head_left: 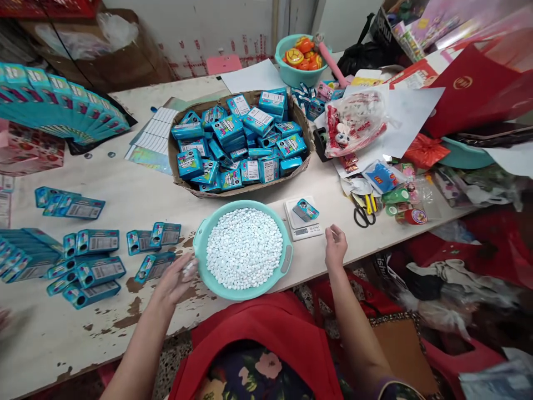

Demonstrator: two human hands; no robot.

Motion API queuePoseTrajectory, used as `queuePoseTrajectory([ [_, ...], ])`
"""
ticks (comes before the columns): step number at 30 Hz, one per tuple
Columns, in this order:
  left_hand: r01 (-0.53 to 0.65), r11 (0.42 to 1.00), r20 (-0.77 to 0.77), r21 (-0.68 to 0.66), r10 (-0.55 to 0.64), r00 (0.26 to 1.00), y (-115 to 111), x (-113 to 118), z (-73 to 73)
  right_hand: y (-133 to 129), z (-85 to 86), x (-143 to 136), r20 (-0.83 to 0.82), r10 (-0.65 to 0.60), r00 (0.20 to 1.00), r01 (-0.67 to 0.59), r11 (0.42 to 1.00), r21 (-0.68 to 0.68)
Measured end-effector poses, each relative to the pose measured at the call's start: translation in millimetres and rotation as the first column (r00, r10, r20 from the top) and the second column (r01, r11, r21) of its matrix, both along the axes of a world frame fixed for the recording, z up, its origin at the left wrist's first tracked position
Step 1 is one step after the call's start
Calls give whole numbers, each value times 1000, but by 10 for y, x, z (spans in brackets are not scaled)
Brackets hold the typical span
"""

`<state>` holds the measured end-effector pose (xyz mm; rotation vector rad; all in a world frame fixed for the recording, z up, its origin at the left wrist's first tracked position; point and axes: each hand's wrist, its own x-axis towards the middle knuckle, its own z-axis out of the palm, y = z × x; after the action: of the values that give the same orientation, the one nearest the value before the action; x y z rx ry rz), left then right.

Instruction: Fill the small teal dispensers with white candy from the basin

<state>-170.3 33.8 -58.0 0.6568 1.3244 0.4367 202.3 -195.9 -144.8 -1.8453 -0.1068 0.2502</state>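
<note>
My left hand [177,278], with curled fingers, holds a few small white candies [189,269] beside the left rim of a turquoise basin [200,278]. Many more small white candies [245,248] fill that basin. To its right, my right hand [335,248] hovers near the table edge, fingers drawn in and nothing visible in them. Just beyond it lies a white digital scale [306,231] with one small blue candy box [306,210] on its plate. Its display is too small to read.
A cut-down carton [241,190] of blue boxes stands behind the basin. Grouped blue boxes [97,240] lie at left, near a blurred hand [5,319] at the edge. Black-and-yellow scissors [365,213], bags and papers crowd the right. A bowl [297,75] of orange toys stands behind.
</note>
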Motion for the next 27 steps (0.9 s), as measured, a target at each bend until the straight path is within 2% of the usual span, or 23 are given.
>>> queuePoseTrajectory([
  [2,93,995,197,-20,-88,976,1,379,125,-161,-51,-67,-20,-18,1000,18,1000,-16],
  [4,121,992,299,47,-129,945,26,708,188,-282,-90,-121,-37,-16,999,15,1000,-19],
  [6,164,984,310,65,-176,935,52,979,166,-363,-121,-152,-51,-8,999,7,1000,-15],
  [8,238,971,251,-12,-228,941,53,1192,74,-412,-151,-158,-63,-7,998,6,1000,-8],
  [10,280,957,206,-76,-260,943,17,1351,-44,-442,-182,-149,-70,-1,998,1,1000,0],
  [12,308,949,200,-64,-290,936,-44,1460,-137,-460,-198,-137,-72,13,997,-12,1000,6],
  [17,500,866,125,-19,-494,860,-128,1596,-184,-345,-104,-116,-57,95,994,-95,995,5],
  [19,477,879,123,-9,-473,873,-104,1640,-187,-156,-36,-82,31,180,983,-180,983,-26],
  [22,350,936,104,-36,-345,933,-73,1743,-213,268,44,20,194,299,934,-280,953,-119],
  [25,252,963,188,-96,-231,955,-103,1887,-184,647,159,107,211,320,924,-292,944,-152],
  [27,205,971,284,-126,-163,945,-152,1982,-73,754,317,87,239,317,918,-290,946,-141],
])
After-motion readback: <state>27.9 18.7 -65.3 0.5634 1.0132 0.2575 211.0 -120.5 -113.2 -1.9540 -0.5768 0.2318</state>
